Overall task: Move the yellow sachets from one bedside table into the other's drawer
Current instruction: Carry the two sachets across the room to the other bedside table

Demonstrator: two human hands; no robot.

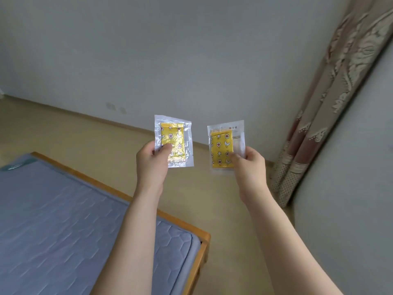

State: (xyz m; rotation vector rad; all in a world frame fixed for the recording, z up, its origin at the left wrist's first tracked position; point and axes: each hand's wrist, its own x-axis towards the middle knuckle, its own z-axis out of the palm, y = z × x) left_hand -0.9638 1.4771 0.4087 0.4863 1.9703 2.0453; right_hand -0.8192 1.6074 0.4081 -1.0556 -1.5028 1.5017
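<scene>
1. Sachets up mid-frame, one per hand, both upright and apart, over bare floor [74,135].
2. Left hand [152,165] pinches the left sachet [173,141] at its lower corner.
3. Right hand [251,167] pinches the right sachet [223,147] likewise.
4. Bed [63,220] lower left, curtain [331,99] right.

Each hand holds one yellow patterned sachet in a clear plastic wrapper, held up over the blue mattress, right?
Not quite. The head view shows the left hand pinching one yellow patterned sachet in a clear plastic wrapper and the right hand pinching the other, but both are held up over the beige floor past the bed's corner, not over the blue mattress.
</scene>
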